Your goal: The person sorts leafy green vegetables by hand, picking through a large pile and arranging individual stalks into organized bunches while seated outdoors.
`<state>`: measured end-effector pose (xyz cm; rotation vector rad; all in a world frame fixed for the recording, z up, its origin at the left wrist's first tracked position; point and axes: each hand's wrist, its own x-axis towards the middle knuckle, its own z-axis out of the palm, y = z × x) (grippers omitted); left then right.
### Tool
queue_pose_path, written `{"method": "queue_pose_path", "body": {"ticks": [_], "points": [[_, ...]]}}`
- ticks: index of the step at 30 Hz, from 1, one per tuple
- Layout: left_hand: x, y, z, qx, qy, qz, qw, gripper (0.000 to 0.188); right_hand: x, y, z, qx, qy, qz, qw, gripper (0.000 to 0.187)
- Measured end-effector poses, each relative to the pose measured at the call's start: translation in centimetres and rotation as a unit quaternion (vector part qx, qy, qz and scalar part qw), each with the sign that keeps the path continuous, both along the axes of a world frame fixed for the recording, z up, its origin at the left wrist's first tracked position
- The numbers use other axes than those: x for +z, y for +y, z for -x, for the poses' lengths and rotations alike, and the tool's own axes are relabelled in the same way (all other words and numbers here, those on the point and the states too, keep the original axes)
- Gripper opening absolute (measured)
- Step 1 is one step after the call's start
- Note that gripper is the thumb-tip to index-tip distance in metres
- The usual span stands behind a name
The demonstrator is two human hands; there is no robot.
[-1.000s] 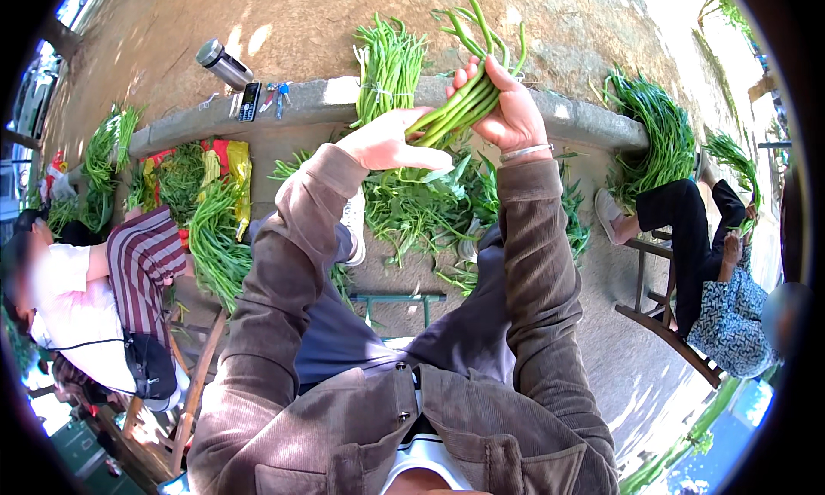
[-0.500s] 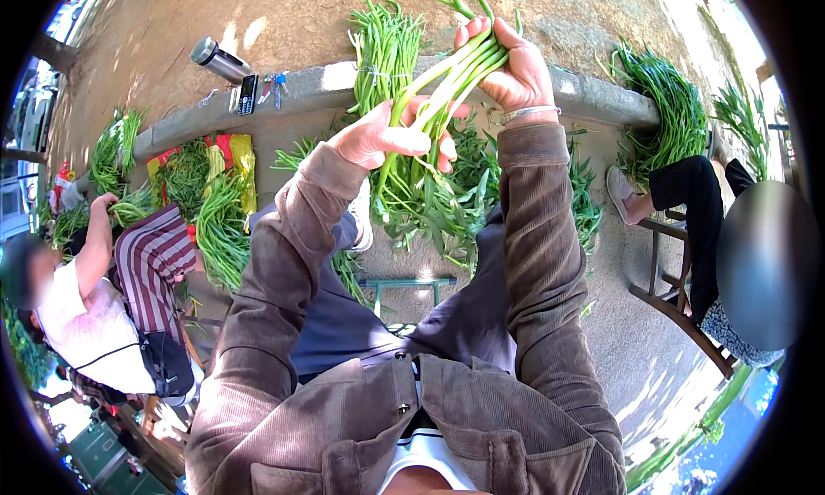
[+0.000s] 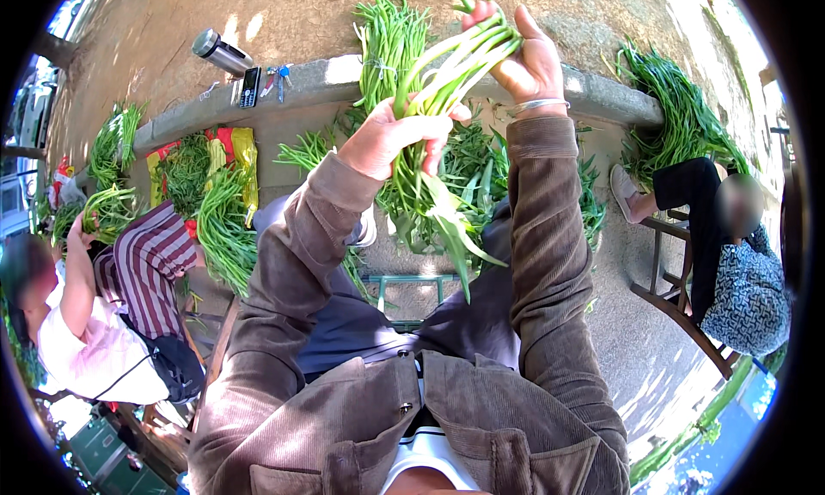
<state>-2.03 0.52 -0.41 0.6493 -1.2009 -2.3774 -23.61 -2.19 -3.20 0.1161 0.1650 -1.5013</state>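
Observation:
My left hand (image 3: 397,141) is wrapped round the middle of a bunch of long-stemmed leafy greens (image 3: 460,58), which look like water spinach. Pale green stems slant up to the right, while the leaves hang down below my fist. At the stem ends is my right hand (image 3: 531,64), its thumb lifted away and its fingers apart. The stems lie against its palm and partly hide the fingers. Beneath my hands, between my knees, a heap of loose greens (image 3: 468,164) lies on the ground. A tied bundle of greens (image 3: 391,44) rests on the low stone kerb (image 3: 331,78) just beyond.
A steel flask (image 3: 222,52), a phone (image 3: 250,87) and keys (image 3: 282,74) sit left along the kerb. More greens (image 3: 225,229) lie by a yellow-red bag (image 3: 246,164). Seated people flank me; a large pile (image 3: 679,108) lies right. A green stool frame (image 3: 411,280) is between my legs.
My right thumb has lifted off the stems and that hand has opened, shifting slightly right. My left hand has moved a little right with the bunch, and its leaves now hang lower.

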Motion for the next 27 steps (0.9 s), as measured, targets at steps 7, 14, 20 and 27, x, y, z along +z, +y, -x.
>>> {"method": "queue_pose_path", "body": {"ticks": [7,14,20,27], "points": [[0.9,-2.7,-2.0,0.117,0.005,-0.038,0.992,0.023,0.4,1.3,-6.4,0.152,0.378,0.001,0.913,0.063],[0.5,-4.7,-2.7,0.188,-0.002,-0.052,0.981,0.014,1.7,6.1,-11.5,0.318,0.564,0.168,0.743,0.055],[0.5,-5.1,-2.7,0.179,0.002,-0.008,0.984,0.025,1.7,6.0,-12.5,0.239,0.650,0.178,0.699,0.025],[0.5,-3.1,-2.3,0.144,0.004,0.004,0.990,0.025,1.0,5.6,-12.0,-0.003,0.707,0.229,0.669,0.037]]}}
